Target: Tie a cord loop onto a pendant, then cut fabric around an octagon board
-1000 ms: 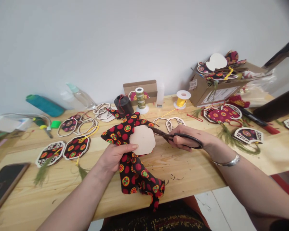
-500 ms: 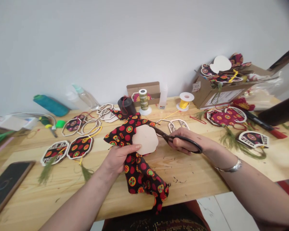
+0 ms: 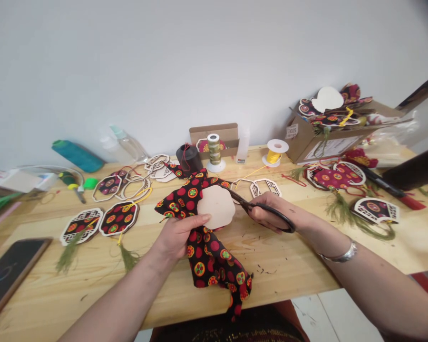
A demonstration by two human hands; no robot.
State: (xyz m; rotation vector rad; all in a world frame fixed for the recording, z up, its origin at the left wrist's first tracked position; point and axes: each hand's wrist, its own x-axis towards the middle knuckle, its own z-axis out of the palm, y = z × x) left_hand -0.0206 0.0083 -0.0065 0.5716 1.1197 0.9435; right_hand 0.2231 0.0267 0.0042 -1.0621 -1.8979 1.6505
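Note:
My left hand [image 3: 180,232] is closed on a pale, scallop-edged flat piece [image 3: 217,208], thumb on its face, together with black patterned fabric [image 3: 217,256]. The fabric, printed with red dots and bright flower rounds, spreads out behind the piece and hangs down toward the table's front edge. In my right hand [image 3: 267,211] is a pair of dark-handled scissors [image 3: 287,223]. Their blades point left and lie at the upper right edge of the pale piece, by the fabric; how far they are spread is hard to see.
Finished-looking ornaments [image 3: 119,218] with tassels lie left, beside a phone [image 3: 14,275]. Thread spools [image 3: 214,152], a yellow cord reel [image 3: 275,153] and bottles [image 3: 130,145] stand along the wall. A full cardboard box [image 3: 331,137] is at the back right. Dark scraps [image 3: 266,268] dot the table.
The scissors' handles have dipped slightly with my right hand, their blades staying beside the pale piece. My left hand keeps its hold. The whole view has shifted a little.

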